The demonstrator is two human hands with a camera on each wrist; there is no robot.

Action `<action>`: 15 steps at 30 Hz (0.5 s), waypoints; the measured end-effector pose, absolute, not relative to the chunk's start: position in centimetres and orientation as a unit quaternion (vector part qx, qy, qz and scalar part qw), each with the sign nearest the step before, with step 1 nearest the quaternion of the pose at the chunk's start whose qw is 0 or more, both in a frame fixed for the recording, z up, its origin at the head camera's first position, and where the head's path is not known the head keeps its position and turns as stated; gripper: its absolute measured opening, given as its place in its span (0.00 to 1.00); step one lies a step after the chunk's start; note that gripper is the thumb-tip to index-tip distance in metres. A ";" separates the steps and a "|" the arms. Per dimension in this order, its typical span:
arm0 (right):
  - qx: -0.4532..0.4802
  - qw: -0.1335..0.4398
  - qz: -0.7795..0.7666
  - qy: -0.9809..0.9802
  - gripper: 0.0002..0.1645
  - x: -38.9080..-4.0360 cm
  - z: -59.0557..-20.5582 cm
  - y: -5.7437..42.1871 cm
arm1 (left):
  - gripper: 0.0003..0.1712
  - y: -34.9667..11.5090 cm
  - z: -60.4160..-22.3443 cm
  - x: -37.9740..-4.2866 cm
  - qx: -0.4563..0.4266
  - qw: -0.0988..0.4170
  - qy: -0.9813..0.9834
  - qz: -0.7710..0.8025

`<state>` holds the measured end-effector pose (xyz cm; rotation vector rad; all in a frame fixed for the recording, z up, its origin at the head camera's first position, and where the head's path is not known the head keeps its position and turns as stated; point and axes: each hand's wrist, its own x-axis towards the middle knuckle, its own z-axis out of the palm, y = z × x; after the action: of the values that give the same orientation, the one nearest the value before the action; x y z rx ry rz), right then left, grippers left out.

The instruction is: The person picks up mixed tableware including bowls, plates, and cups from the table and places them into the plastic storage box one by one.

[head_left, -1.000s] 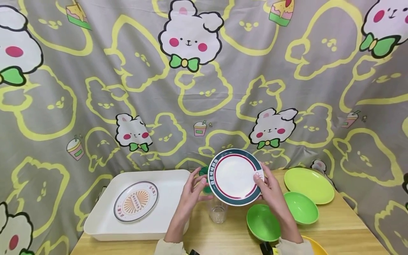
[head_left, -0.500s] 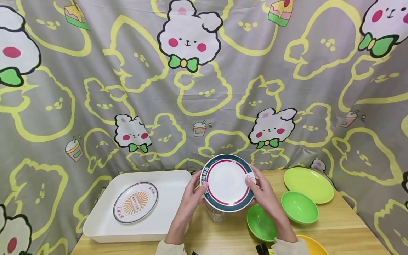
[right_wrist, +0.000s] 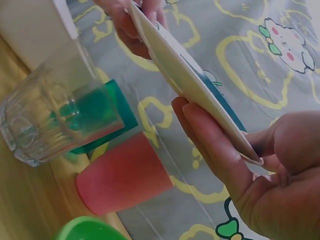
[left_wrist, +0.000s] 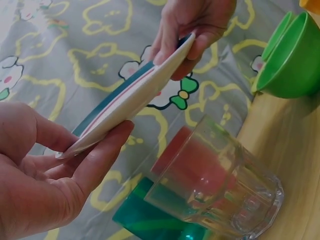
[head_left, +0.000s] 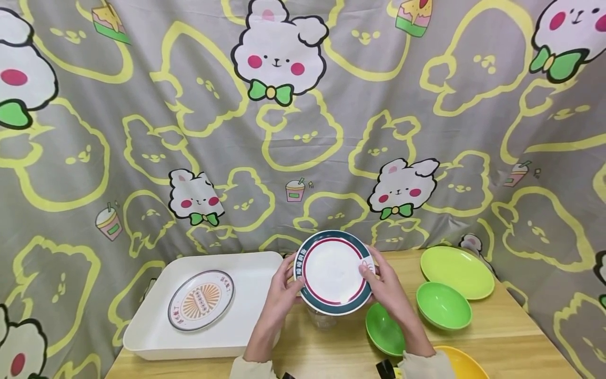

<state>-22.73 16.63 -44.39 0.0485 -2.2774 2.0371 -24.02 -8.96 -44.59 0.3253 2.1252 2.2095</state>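
A white plate (head_left: 335,271) with a dark teal rim and a red ring is held up over the table, its face tilted toward the head camera. My left hand (head_left: 281,287) grips its left edge, thumb on the face and fingers beneath. On the opposite edge my right hand (head_left: 384,281) pinches the rim the same way. In the left wrist view the plate (left_wrist: 135,95) shows nearly edge-on between both hands. Below it stands a clear glass (left_wrist: 215,180), mostly hidden by the plate in the head view. A teal cup (left_wrist: 155,212) and a pink cup (right_wrist: 125,175) stand behind the glass.
A white tray (head_left: 251,342) at left bears a patterned plate (head_left: 201,300). At right are a yellow-green oval plate (head_left: 456,271), a green bowl (head_left: 444,305), another green bowl (head_left: 385,331) and a yellow dish (head_left: 461,363). A patterned curtain (head_left: 303,131) hangs behind the wooden table (head_left: 511,337).
The left hand, beside the plate a second ago, has closed on its left edge. The plate has moved left and slightly down, covering the green cup and more of the glass.
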 end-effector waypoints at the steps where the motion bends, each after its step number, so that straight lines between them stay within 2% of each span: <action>1: 0.014 0.048 0.658 -0.752 0.33 -22.8 -44.5 16.6 | 0.34 -9.0 -44.6 -24.0 0.105 0.029 0.690 0.716; 15: 0.006 0.059 0.619 -0.784 0.35 -23.0 -44.7 16.0 | 0.33 -9.6 -44.5 -24.2 0.106 0.028 0.691 0.714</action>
<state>-22.99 15.95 -44.66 0.0178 -2.3733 1.8735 -24.20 -9.57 -44.54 0.3281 2.1327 2.2043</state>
